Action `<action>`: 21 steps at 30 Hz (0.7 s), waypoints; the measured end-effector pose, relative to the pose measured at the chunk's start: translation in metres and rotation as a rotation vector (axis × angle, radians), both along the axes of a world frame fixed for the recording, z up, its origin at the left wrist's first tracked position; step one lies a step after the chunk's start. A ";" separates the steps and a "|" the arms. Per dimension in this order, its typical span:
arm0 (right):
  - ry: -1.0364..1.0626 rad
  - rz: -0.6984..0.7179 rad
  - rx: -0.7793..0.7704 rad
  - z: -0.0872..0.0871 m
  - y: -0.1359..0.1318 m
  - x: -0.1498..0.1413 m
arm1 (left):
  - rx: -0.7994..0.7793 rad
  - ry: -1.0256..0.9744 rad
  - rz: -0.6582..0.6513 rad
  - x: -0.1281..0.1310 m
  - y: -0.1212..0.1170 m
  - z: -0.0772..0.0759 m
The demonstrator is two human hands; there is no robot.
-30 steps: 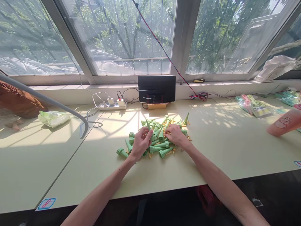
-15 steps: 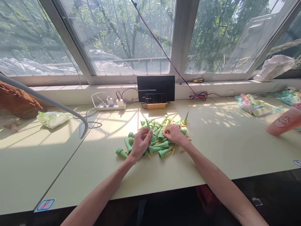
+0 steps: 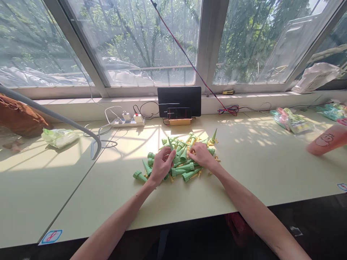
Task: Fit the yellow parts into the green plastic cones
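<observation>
Cream tabletop (image 3: 260, 162) — sun-dappled, green cones (image 3: 184, 169) heaped, wide windows (image 3: 151, 39) behind

Left hand (image 3: 162, 163) holds a green cone (image 3: 170, 143), tip up; right hand (image 3: 202, 154) is among piled cones (image 3: 184, 170)

Matte green hollow cones (image 3: 183, 168), each with a wide ribbed collar and tapering to a point, lie in a loose heap, tilted at many angles and overlapping. Small yellow pegs (image 3: 200, 173) are scattered among them, mostly along the right and far sides. One green spike (image 3: 170, 143) points upward from the left hand (image 3: 163, 163). At the far right, another cone (image 3: 214, 136) stands nearly upright; at the near left, a collared cone (image 3: 139, 176) lies on its side.
</observation>
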State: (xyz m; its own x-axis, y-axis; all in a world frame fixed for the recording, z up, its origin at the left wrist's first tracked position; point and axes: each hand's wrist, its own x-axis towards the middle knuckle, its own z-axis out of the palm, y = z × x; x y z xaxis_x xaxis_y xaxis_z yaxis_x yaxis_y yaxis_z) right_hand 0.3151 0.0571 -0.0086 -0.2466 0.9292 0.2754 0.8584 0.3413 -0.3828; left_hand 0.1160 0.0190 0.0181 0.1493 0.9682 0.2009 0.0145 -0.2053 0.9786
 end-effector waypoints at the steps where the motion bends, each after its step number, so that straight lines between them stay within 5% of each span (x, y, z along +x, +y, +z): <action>1: 0.003 0.000 0.011 0.000 0.000 0.000 | -0.003 0.003 0.002 0.000 0.000 0.000; 21: 0.336 0.087 0.121 0.008 -0.010 -0.003 | 0.012 0.012 0.020 0.000 0.000 0.002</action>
